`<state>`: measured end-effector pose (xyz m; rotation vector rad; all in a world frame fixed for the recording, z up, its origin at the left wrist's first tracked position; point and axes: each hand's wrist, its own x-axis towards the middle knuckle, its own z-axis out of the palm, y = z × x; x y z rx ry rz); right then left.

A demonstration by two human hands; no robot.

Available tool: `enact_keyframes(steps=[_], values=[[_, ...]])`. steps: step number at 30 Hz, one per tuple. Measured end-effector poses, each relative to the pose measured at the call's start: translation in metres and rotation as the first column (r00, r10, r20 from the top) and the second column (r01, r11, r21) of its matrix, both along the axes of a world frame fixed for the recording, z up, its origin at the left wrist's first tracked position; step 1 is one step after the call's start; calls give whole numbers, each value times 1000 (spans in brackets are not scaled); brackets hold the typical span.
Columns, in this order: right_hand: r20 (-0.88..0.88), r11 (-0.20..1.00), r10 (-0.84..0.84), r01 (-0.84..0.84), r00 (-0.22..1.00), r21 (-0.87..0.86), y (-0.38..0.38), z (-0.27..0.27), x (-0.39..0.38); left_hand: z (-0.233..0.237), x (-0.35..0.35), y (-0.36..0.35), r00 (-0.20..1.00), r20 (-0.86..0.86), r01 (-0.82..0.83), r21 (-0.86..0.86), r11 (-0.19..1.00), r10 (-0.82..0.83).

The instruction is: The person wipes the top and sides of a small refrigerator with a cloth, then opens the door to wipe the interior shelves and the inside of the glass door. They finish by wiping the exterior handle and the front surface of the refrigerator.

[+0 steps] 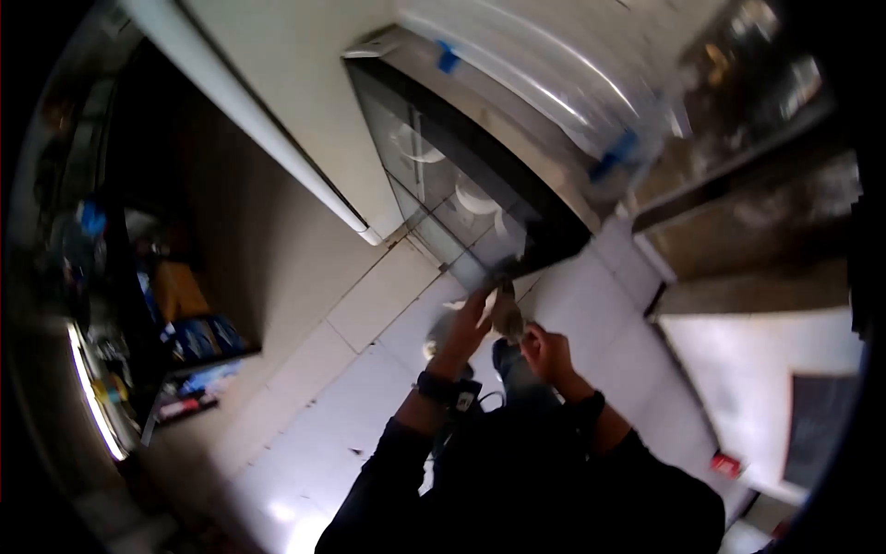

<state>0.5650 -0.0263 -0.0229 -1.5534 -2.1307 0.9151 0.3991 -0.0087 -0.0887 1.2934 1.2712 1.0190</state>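
Observation:
In front of my body I have a small greyish-beige, cloth-like thing (507, 316), blurred and too small to name more exactly. My left hand (468, 325) is at its left side, with the fingers closed on its upper part. At its lower right, my right hand (546, 353) pinches the edge with bent fingers. Dark bands circle both wrists, and a small device sits on the left one. The fingertips are partly hidden.
A dark glass-fronted cabinet (544, 217) with dishes inside stands just beyond my hands. Pale floor tiles (341, 406) lie below. To the left is a shelf of packets (198, 337); a white door (286, 74) rises at upper left. Clear plastic sheeting (544, 69) covers the cabinet top.

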Motion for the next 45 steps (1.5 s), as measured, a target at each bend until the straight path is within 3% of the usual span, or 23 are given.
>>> enact_keyframes(steps=[3,6,8,10,12,14,16,17,21,22,23,24,26,28,30,32,34,36,40,42,43,44,45], values=[[-19,988,-155,155,988,12,-5,8,-5,3,-11,-2,999,-45,9,-48,999,-11],[-95,962,-273,274,957,1,-14,21,-1,3,-9,-5,967,-252,50,101,994,-23],[-174,936,-351,339,920,-91,-33,19,8,3,2,-23,962,250,-57,-214,975,111],[-222,923,-384,367,896,-115,-56,11,23,13,23,-37,941,312,-52,-241,969,128],[-301,889,-455,448,838,-96,-76,-3,40,2,37,-46,941,339,121,-308,944,-9],[-320,847,-529,511,786,-144,-101,-11,52,11,53,-60,945,290,207,-183,961,-149],[-548,752,-633,602,547,-269,-120,-12,61,3,63,-76,944,286,211,-127,969,-168],[-563,721,-665,618,491,-313,-129,-18,66,0,67,-80,942,282,220,-112,969,-181],[-647,695,-673,607,358,-386,-149,-29,84,4,78,-98,895,344,312,-21,950,-286],[-643,708,-663,600,384,-373,-151,-29,86,6,77,-98,871,355,351,34,936,-340],[-649,703,-665,603,370,-376,-153,-31,89,9,71,-96,906,-17,418,195,888,-423],[-652,694,-670,613,355,-379,-156,-32,93,18,70,-98,870,335,374,29,927,-361],[-669,702,-661,595,341,-390,-155,-24,91,26,63,-83,584,806,349,-356,867,96],[-698,733,-641,527,319,-431,-149,-21,81,35,48,-66,507,850,365,-361,858,142],[-708,775,-602,484,368,-407,-133,-19,67,37,31,-46,507,850,334,-349,876,145],[-701,795,-586,455,406,-401,-107,-18,45,43,14,-22,545,833,302,-305,903,98],[-673,788,-602,454,430,-415,-75,-1,18,57,-8,6,491,870,377,-250,892,36],[-709,826,-485,534,512,-179,-35,10,-15,65,-33,43,415,907,281,-61,958,-64],[-588,815,-509,572,629,-93,33,68,-77,118,-88,112,335,909,266,160,951,-247],[-385,703,-357,517,851,489,62,78,-104,127,-106,143,252,941,264,156,952,-224],[-250,645,-274,371,929,669,76,79,-111,129,-115,156,180,961,260,157,953,-208],[-250,644,-273,369,929,670,89,77,-114,119,-121,168,179,961,259,159,953,-209],[9,650,-303,200,953,733,101,73,-116,97,-121,181,173,977,288,69,955,-123]])
